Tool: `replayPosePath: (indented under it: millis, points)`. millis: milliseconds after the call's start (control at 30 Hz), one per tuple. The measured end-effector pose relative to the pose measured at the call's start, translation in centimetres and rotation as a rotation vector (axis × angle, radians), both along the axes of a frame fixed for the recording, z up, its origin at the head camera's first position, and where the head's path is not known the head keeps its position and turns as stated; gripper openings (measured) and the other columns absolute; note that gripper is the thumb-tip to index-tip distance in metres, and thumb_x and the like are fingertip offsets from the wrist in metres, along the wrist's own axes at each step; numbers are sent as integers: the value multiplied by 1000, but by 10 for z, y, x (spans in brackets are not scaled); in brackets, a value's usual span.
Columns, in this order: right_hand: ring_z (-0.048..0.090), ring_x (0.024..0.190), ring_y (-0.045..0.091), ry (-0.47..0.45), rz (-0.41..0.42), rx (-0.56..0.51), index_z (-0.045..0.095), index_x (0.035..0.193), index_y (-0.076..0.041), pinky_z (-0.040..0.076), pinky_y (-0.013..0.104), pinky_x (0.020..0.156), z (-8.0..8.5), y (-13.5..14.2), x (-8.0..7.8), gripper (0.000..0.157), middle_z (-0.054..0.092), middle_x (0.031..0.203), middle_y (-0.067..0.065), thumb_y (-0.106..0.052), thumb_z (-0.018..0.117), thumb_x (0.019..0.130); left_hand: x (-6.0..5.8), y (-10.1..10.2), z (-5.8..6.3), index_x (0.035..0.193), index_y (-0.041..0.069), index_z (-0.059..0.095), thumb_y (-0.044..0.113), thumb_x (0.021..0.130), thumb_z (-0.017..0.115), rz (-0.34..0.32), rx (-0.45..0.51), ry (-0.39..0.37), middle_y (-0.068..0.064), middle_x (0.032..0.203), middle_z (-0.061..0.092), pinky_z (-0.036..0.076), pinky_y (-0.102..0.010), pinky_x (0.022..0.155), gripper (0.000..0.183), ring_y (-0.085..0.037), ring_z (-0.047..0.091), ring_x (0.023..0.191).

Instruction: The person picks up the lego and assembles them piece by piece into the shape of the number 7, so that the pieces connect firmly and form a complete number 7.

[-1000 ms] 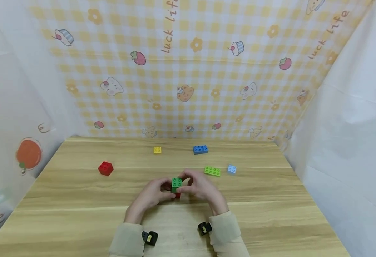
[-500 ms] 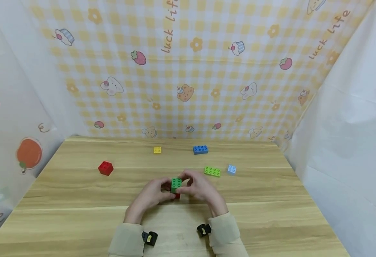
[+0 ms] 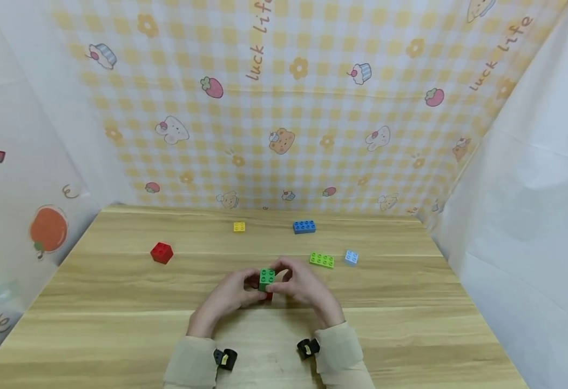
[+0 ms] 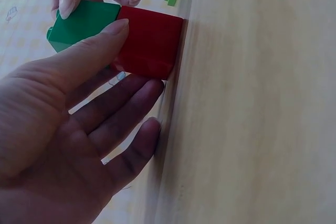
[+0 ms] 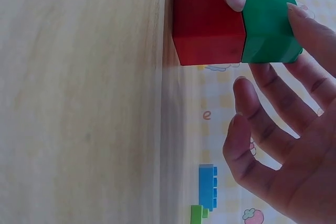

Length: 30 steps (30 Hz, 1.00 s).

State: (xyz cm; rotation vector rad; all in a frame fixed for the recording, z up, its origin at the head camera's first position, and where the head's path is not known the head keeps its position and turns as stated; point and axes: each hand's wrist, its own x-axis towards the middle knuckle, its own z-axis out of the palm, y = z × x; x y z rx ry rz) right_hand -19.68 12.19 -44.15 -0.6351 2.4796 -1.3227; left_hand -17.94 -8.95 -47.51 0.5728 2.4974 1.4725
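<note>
A green toy building brick (image 3: 266, 278) with studs on top is stacked on a red building brick (image 4: 149, 40), and their faces meet in both wrist views. The red brick stands on the wooden table. My left hand (image 3: 237, 292) grips the stack from the left, its thumb lying across the red brick near the seam. From the right, my right hand (image 3: 301, 282) pinches the green brick (image 5: 269, 29) between thumb and fingers. In the head view most of the red brick is hidden behind the green one and the fingers.
Another red brick (image 3: 161, 253) lies to the left on the table (image 3: 119, 335). Toward the back are a small yellow brick (image 3: 239, 227) and a long blue brick (image 3: 304, 227). A lime green brick (image 3: 322, 260) and a light blue brick (image 3: 351, 257) sit right of the hands.
Both hands keep their hold on the stacked bricks with barely any motion. The head view has shifted very slightly.
</note>
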Motion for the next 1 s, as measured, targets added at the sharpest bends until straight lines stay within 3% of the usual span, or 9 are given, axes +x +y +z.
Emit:
replayPosePath:
  millis: [267,533,800,1000]
  points:
    - [62,79,18,-5,-14,-3,66,104,-20,50,31,66,1,1,0,25,64,102,-5,-18,80,84,-3,-3,6,125,12,62,20,88,75,-25,-18,-32,0,107,66,49,-45,89,39,-19,61,101]
    - [61,76,16,-15,-18,-12,65,106,-19,50,31,65,-1,-1,0,27,64,104,-3,-18,80,83,-5,-27,19,132,3,56,21,90,73,-56,-119,-18,-17,124,61,47,-52,92,49,-34,59,110]
    - [60,75,15,-27,-12,-29,65,107,-16,49,30,64,-4,1,-1,28,63,105,-1,-19,80,83,-11,-64,32,127,-1,59,15,89,73,-48,-306,78,-16,123,62,46,-54,93,44,-36,57,112]
    - [60,76,15,-39,-4,-34,65,108,-17,49,30,63,-4,2,-1,28,62,105,-2,-19,79,84,-22,-100,43,120,2,65,16,84,78,4,-472,294,-18,122,62,43,-58,94,41,-41,55,115]
